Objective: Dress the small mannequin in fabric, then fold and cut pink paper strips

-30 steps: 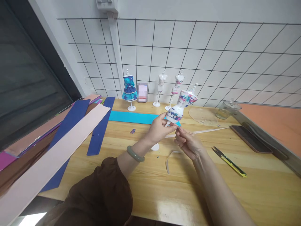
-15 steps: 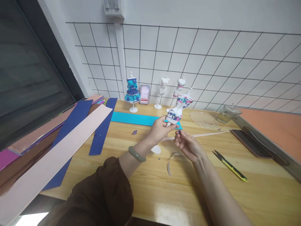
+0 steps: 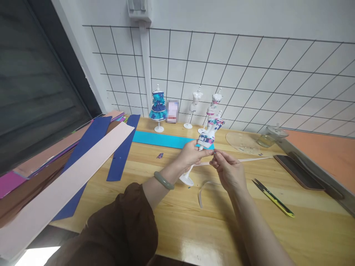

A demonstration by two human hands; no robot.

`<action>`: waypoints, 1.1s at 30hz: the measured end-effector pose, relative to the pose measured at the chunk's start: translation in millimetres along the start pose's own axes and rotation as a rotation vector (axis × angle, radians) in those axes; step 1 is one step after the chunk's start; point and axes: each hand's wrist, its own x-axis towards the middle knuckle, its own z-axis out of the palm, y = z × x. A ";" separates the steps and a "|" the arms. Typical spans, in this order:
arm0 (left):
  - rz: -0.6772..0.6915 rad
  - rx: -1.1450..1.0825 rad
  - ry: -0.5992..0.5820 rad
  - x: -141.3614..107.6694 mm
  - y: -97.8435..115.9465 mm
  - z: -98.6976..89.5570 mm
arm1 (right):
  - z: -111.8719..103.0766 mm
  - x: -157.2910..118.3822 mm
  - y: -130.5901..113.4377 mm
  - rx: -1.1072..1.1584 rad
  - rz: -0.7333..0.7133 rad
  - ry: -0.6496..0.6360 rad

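Note:
My left hand (image 3: 192, 153) is closed round the lower part of a miniature dress form (image 3: 207, 138), just under its torso. Patches of pink, blue and white patterned material cover the form, which leans with its top away to the right. Its white round base (image 3: 186, 179) hangs low behind my wrist. Close to my left thumb tip, my right hand (image 3: 229, 168) has thumb and forefinger pinched together; whatever is between them is too small to make out. A pale ribbon (image 3: 252, 159) lies behind the right hand, and a curled strip (image 3: 200, 195) lies below.
Thread snips (image 3: 273, 197) and a dark phone (image 3: 298, 171) lie at right, near a glass jar (image 3: 271, 136) and a clear round sheet (image 3: 241, 143). Dressed and plain forms (image 3: 158, 107) stand by the wall. Blue, navy (image 3: 122, 155) and pink foam strips (image 3: 83, 166) lie at left.
My right hand has risen to meet my left thumb; the dark blue bit seen in its fingertips is now hidden. The dress form has dropped slightly and turned, showing more of its stand.

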 end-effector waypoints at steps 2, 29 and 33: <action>-0.013 0.026 0.018 0.5 -3.0 0.6 | 2.0 -1.0 0.9 0.017 0.052 -0.029; 0.019 -0.037 0.070 -3.7 7.9 7.6 | -20.3 15.9 11.9 0.037 0.145 -0.046; 0.084 -0.129 0.020 -14.6 15.6 22.7 | -1.0 15.2 31.5 -0.245 0.084 -0.180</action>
